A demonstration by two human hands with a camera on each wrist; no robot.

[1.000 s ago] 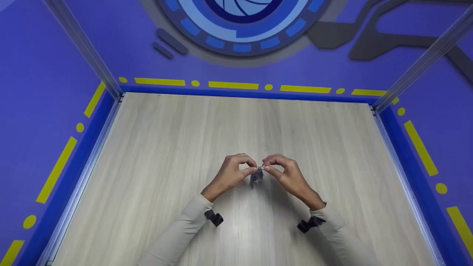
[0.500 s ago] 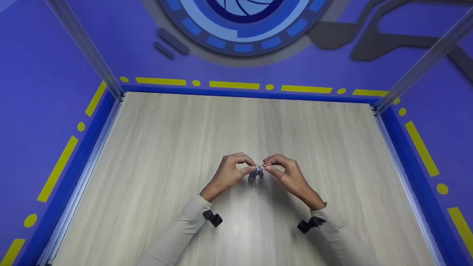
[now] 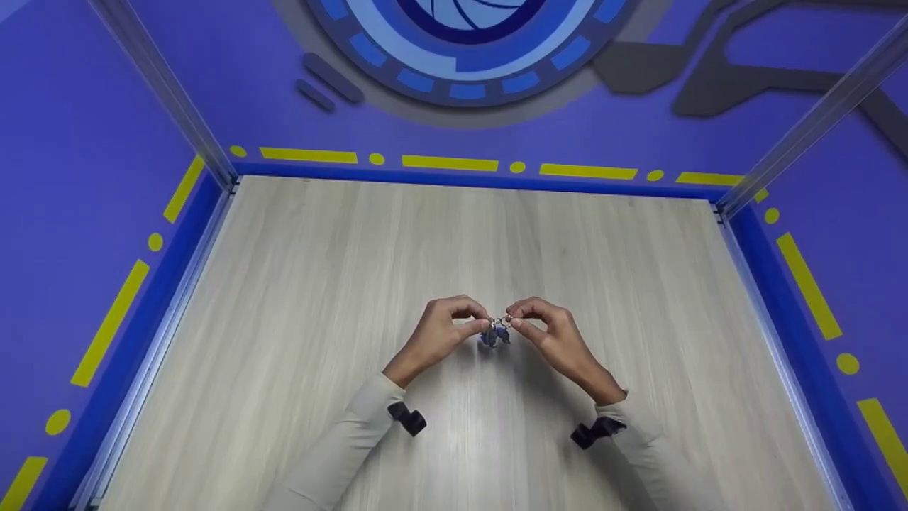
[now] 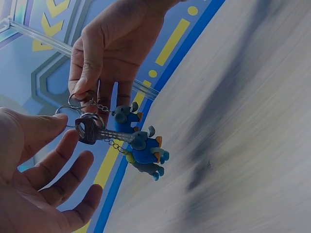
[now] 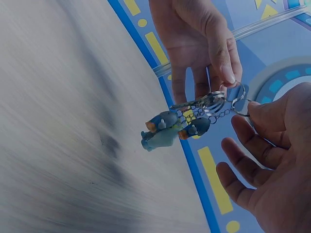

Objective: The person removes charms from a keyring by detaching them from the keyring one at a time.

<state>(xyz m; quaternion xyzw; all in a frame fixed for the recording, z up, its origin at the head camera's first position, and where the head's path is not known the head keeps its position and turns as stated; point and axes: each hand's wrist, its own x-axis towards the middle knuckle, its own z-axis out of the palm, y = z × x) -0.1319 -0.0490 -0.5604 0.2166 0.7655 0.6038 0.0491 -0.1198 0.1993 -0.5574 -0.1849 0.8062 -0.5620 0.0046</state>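
Note:
My left hand [image 3: 443, 328] and right hand [image 3: 552, 332] face each other over the table, thumb and finger of each pinching metal key rings [image 5: 238, 104]. The rings are linked together. A key [image 4: 87, 131] with a dark head hangs from them in the left wrist view. Small figurine charms [image 4: 146, 148] with grey heads and blue bodies dangle on short chains [image 4: 116, 145], and one has a yellow part. In the head view the charms [image 3: 494, 336] hang between the hands, above the tabletop. The other fingers of both hands are loosely bent. Where the rings join is partly hidden by fingertips.
The pale wood table [image 3: 340, 255] spreads around the hands. Blue panels [image 3: 454, 135] with yellow marks and metal posts [image 3: 163, 92] border it at the back and both sides. A small black camera [image 3: 408, 419] sits at the left wrist, another black camera [image 3: 597, 430] at the right.
The hands have drawn slightly apart, the left shifting a little left. Rings now show between the fingertips, and the hanging charms have turned and spread. Both hands keep their pinch.

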